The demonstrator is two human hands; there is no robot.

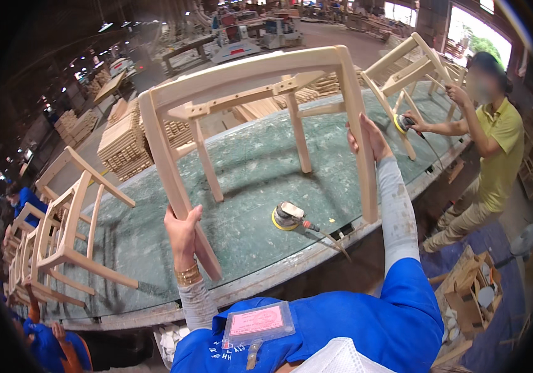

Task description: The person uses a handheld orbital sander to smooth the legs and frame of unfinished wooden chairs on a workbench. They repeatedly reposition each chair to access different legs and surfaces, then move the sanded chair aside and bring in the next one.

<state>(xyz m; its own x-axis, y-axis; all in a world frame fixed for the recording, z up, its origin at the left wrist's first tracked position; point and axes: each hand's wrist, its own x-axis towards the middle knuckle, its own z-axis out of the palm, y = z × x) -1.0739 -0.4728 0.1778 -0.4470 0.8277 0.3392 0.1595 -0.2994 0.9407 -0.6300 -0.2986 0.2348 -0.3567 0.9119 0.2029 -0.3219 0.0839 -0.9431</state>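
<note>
A pale wooden chair frame stands upright in front of me on the green worktable, its curved top rail at the upper end and no seat panel fitted. Low on its left post, my left hand is closed around the wood, thumb on the near side. Higher up, my right hand wraps the right post, with some fingers partly hidden behind it. Between the two posts, nearer the table's front edge, an orbital sander with a yellow pad rim rests on the tabletop, its hose running over the edge.
Several more chair frames crowd the table's left end, near people in blue. At right, a person in yellow holds a sander against another chair frame. Stacked wood pieces lie beyond the table; a cardboard box sits lower right.
</note>
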